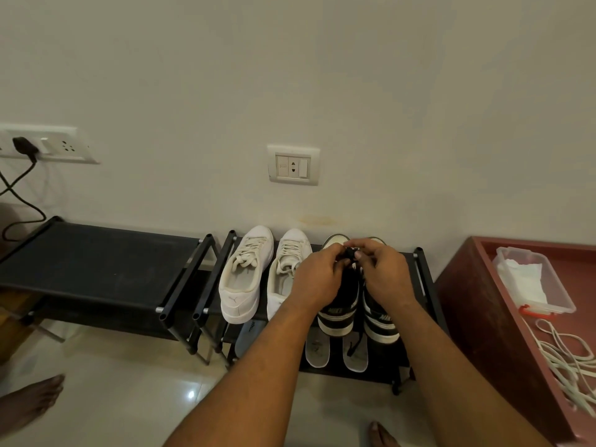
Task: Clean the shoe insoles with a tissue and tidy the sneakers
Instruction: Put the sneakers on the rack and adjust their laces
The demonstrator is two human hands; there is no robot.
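Two pairs of sneakers stand on the top shelf of the right black rack (419, 269): a white pair (245, 275) on the left and a black-and-white pair (342, 314) on the right. My left hand (317, 275) and my right hand (383, 272) meet over the left black-and-white sneaker, and both pinch its black lace (350, 253) near the tongue. Two pale insoles (317, 348) lie on the lower shelf under the black pair. White tissues (524, 279) sit in a clear plastic box (564, 301) at the right.
A second black rack (96, 253) stands at the left. The red-brown table (483, 317) at the right also carries loose white laces (567, 359). Wall sockets and a plugged black cable (19, 188) are on the wall. Bare feet stand on the glossy floor.
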